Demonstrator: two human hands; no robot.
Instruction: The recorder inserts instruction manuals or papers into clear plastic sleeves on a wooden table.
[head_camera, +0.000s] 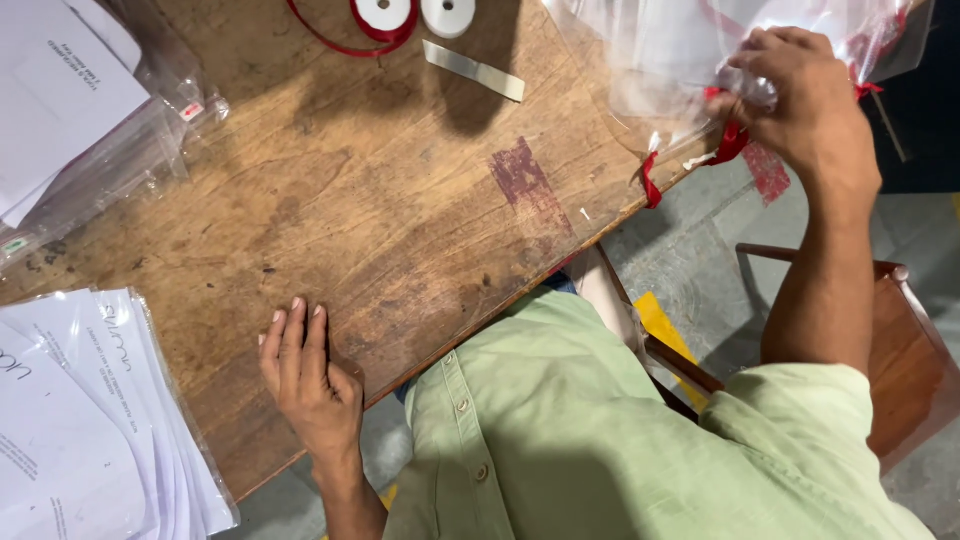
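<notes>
At top right, the right hand (805, 100) has its fingers pinched on a crinkled clear plastic bag (670, 60) where thin red ribbon (728, 145) gathers it, seemingly part-tied. Left hand (305, 375) rests flat, fingers together, on the worn wooden table (400, 220), beside stacked white sleeved sheets (90, 420).

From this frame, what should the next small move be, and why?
Probably bring the left hand, now flat on the wooden table, up to steady the clear plastic bag. The right hand alone pinches its gathered neck, where the red ribbon hangs loose.
</notes>
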